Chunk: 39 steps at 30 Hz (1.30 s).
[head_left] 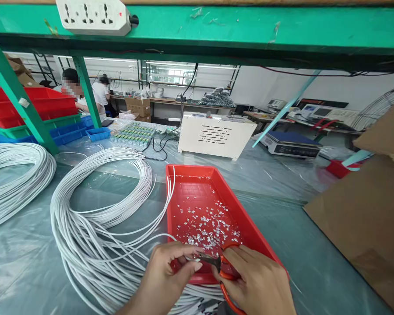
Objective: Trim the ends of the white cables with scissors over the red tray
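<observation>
Over the near end of a red tray (249, 214), my left hand (170, 271) pinches the end of a white cable between thumb and fingers. My right hand (256, 275) is wrapped round orange-handled scissors (228, 295), whose dark blades point left and meet the fingertips of my left hand. Small silvery scraps (213, 227) lie scattered on the tray's floor. A large coil of white cables (65, 210) rests left of the tray, and several strands run from it towards the tray and under my hands.
Another cable coil (36, 175) lies far left. Behind the tray stand a beige metal box (216, 134), a blue-topped scale (292, 142) and circuit boards (133, 133). Cardboard (357, 227) borders the right side. Two people sit in the background. A green shelf beam (216, 28) crosses overhead.
</observation>
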Motion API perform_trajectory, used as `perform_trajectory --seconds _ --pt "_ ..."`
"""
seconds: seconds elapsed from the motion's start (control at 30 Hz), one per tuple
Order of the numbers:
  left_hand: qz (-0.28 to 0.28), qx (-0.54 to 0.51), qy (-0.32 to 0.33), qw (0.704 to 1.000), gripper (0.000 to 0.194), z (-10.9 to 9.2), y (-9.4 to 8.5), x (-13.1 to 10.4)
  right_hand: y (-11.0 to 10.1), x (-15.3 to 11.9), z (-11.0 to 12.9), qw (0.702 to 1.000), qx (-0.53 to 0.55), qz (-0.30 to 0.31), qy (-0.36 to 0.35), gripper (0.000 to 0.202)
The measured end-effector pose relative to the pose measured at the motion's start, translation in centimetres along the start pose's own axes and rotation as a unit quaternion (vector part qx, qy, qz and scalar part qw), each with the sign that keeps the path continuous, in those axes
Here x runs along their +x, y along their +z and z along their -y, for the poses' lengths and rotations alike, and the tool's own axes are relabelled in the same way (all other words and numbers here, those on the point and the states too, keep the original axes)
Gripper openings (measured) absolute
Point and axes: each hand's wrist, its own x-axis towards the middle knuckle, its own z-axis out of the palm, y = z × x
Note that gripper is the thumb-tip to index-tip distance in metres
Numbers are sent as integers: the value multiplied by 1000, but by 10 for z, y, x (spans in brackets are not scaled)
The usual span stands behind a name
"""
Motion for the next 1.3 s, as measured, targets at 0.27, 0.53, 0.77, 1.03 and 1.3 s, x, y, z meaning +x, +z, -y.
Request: perform_trajectory --seconds 0.27,0.53,0.77,1.03,1.3 --pt "-7 -40 -32 999 19 1 2 0 0 1 1 999 -20 -31 -11 22" --pt "-5 -74 -56 996 18 1 3 0 0 0 1 999 -37 -31 -15 26" --pt "-2 -116 -81 990 18 -1 3 0 -1 3 3 998 -47 -40 -25 30" --pt "-6 -130 -86 988 18 -3 4 1 -2 2 2 998 -47 -23 -20 26" --pt "-24 -133 -76 988 16 -1 5 1 -1 2 2 1000 -24 4 -3 23"
